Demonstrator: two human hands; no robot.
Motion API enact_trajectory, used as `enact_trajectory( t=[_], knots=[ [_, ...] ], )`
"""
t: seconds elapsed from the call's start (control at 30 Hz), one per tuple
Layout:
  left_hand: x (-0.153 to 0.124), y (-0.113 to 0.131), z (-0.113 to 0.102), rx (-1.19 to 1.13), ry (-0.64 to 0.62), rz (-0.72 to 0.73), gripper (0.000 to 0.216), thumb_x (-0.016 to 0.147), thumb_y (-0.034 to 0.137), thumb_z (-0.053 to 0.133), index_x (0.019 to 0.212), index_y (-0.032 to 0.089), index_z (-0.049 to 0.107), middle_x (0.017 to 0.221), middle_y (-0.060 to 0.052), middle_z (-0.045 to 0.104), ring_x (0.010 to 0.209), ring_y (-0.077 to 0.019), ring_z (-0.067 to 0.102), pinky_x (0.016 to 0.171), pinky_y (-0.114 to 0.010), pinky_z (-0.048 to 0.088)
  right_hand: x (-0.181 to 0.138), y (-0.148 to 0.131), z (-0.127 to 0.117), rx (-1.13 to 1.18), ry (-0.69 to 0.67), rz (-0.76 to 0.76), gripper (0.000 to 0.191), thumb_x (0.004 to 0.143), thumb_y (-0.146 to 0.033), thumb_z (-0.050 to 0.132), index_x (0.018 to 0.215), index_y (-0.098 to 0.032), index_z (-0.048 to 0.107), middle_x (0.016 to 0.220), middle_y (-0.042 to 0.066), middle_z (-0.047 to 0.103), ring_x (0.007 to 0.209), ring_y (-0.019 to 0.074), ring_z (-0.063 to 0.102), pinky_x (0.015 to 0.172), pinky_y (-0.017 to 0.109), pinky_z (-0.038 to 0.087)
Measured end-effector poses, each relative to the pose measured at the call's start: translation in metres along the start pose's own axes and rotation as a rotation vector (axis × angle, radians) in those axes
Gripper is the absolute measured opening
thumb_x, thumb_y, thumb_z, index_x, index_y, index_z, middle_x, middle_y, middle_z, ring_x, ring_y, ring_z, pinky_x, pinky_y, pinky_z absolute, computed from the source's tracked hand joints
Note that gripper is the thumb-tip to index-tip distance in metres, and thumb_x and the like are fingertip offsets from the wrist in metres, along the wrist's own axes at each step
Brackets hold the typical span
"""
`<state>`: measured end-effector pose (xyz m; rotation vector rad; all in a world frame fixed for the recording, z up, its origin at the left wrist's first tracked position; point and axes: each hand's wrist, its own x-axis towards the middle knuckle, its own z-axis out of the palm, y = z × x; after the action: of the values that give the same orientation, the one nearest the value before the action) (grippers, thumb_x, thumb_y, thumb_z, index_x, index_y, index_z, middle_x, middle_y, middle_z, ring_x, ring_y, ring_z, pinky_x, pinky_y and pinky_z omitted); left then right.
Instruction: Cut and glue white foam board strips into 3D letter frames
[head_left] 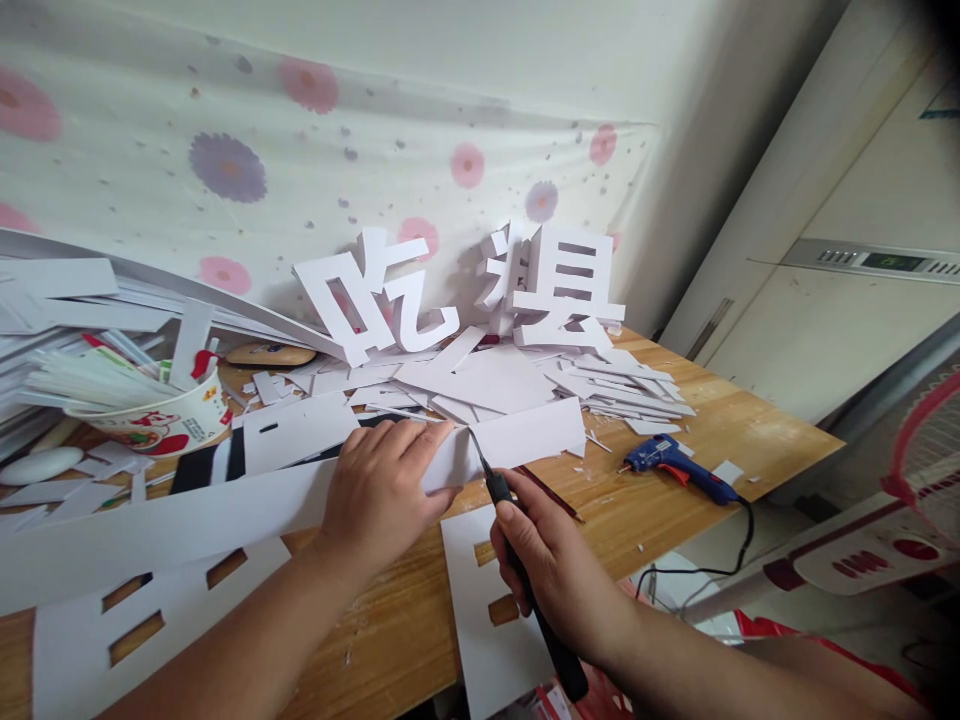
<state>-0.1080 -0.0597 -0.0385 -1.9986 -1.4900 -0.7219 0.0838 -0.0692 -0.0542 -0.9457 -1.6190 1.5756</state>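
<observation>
My left hand (pixel 386 480) is closed on a long white foam-board strip (pixel 187 515), thumb in front and fingers over the top edge. The strip stretches from the left edge of view to the right of centre. In my right hand (pixel 551 560) is a craft knife (pixel 525 580) with a black handle, fingers wrapped round it. Its thin blade touches the strip just right of my left fingertips. Below the strip lie white sheets with rectangular cut-outs, one (pixel 480 600) beside my right hand and another (pixel 82 640) at lower left.
White three-dimensional characters (pixel 574 290) stand against the flowered wall cover, with white offcuts (pixel 480 380) before them. A blue glue gun (pixel 679 465) with a black cord lies right. A paper bowl (pixel 172 425) of glue sticks stands left. A pencil (pixel 551 495) lies behind the knife.
</observation>
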Motion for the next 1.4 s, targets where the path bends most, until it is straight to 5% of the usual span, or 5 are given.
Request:
enact_trajectory(
  t=[0.3,1.23,1.3,1.4],
  knots=[
    [0.005,-0.008,-0.006,-0.029,-0.025,-0.063,0.049,0.066,0.028,0.073,0.113,0.021,0.062,0.089,-0.004,0.066,0.086,-0.0273,0.063,0.077,-0.041,0.045,-0.007,0.005,0.005,-0.016,-0.004,0.074,0.045,0.096,-0.048,0.039,0.129,-0.019,0.041,0.064,-0.007,0.044,0.043,0.0046,0.038,0.036,0.015,0.035],
    [0.009,-0.02,-0.005,-0.089,0.063,-0.144,0.048,0.07,0.034,0.072,0.114,0.019,0.062,0.098,-0.008,0.068,0.091,-0.0271,0.064,0.083,-0.041,0.048,-0.02,0.003,0.002,0.113,-0.093,0.252,0.044,0.091,-0.052,0.042,0.115,-0.016,0.044,0.065,-0.006,0.049,0.037,0.0044,0.036,0.031,0.016,0.028],
    [0.009,-0.024,-0.008,-0.092,0.106,-0.165,0.049,0.071,0.035,0.072,0.116,0.019,0.061,0.099,-0.008,0.068,0.09,-0.0258,0.064,0.083,-0.04,0.049,-0.019,0.004,-0.004,0.039,-0.097,0.269,0.045,0.092,-0.051,0.039,0.12,-0.015,0.045,0.062,-0.006,0.049,0.036,0.0058,0.036,0.031,0.017,0.028],
    [0.01,-0.028,-0.01,-0.07,0.096,-0.15,0.048,0.072,0.035,0.071,0.116,0.02,0.06,0.099,-0.007,0.067,0.091,-0.0259,0.064,0.083,-0.04,0.048,-0.008,-0.006,-0.031,-0.357,-0.001,0.075,0.043,0.093,-0.043,0.041,0.128,-0.019,0.048,0.075,0.002,0.062,0.057,0.0134,0.057,0.051,0.025,0.045]
  ],
)
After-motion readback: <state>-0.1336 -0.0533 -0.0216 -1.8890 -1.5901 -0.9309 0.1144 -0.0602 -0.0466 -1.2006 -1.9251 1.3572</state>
